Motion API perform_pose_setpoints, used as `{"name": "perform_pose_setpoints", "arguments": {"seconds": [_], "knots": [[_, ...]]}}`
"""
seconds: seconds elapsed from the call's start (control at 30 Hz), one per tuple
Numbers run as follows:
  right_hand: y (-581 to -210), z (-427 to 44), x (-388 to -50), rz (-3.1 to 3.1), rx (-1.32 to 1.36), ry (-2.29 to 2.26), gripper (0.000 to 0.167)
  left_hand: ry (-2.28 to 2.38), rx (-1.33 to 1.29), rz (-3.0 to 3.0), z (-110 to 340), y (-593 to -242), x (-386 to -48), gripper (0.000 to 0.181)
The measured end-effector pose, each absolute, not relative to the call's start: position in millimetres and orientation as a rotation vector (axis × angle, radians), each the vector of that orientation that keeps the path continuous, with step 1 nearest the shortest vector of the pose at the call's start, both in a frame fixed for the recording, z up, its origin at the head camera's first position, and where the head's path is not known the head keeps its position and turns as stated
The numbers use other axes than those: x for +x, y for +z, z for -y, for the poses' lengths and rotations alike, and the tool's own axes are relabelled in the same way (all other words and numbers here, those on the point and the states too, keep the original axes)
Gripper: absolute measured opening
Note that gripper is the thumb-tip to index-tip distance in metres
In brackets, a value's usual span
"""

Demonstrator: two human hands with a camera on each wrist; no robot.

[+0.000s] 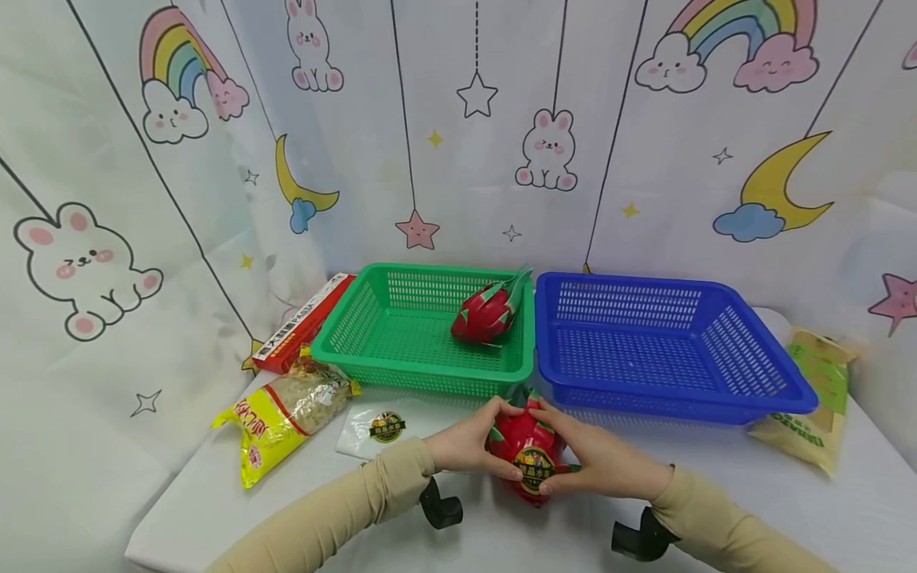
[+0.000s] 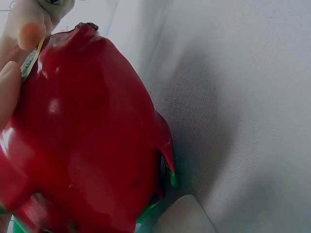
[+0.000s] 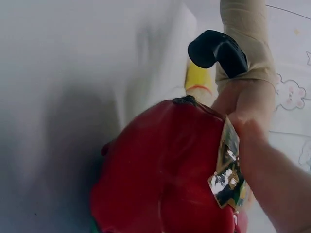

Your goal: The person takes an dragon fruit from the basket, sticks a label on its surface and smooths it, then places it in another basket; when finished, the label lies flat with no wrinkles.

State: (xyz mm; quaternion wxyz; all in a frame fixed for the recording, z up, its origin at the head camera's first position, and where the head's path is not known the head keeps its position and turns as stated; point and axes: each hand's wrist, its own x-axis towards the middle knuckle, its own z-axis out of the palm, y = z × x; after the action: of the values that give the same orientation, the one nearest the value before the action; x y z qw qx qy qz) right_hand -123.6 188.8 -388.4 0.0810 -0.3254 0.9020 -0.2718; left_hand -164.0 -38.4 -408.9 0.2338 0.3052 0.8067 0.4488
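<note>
- From my remote seat, I judge the step in hand to be pressing the black-and-gold printed label [image 1: 535, 471] onto the red, plastic-looking dragon fruit with green-tipped scales [image 1: 527, 434].
- That fruit is between the hands, nearer the person than the green rectangular mesh basket [image 1: 423, 372] and the blue rectangular mesh basket [image 1: 609, 350]; whether it bears on the white-clothed desk [image 1: 466, 549] or hangs just above, I cannot tell.
- The left hand [image 1: 469, 442] and right hand [image 1: 605, 459] grip it from opposite sides, fingers [image 1: 501, 407] bent round its leafy top, 2 thumbs at the label's edges.
- In the right wrist view, part of the label seems to stand off the skin, so I would press from its middle outward, evenly, to avoid creases.
- The skin is glossy and curved; I expect the fruit to roll, so I would brace it with the fingers and rub only with the thumbs.
- A thumb catching on adhesive could peel the label back, so I would roll each thumb off rather than pull.
- I would bend no green tip meanwhile.
</note>
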Motion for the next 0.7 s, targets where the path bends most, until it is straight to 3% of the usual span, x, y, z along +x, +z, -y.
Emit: {"name": "perform_pose_setpoints", "arguments": {"seconds": [0.47, 0.7], "knots": [[-395, -201, -118, -2.667, -1.034, -0.903, 0.081, 1.269, 0.914, -2.199, 38, -411, -160, 0.062], [-398, -206, -110, -2.582, -0.660, -1.177, 0.080, 1.295, 0.965, -2.134, 42, -411, -159, 0.064]]}}
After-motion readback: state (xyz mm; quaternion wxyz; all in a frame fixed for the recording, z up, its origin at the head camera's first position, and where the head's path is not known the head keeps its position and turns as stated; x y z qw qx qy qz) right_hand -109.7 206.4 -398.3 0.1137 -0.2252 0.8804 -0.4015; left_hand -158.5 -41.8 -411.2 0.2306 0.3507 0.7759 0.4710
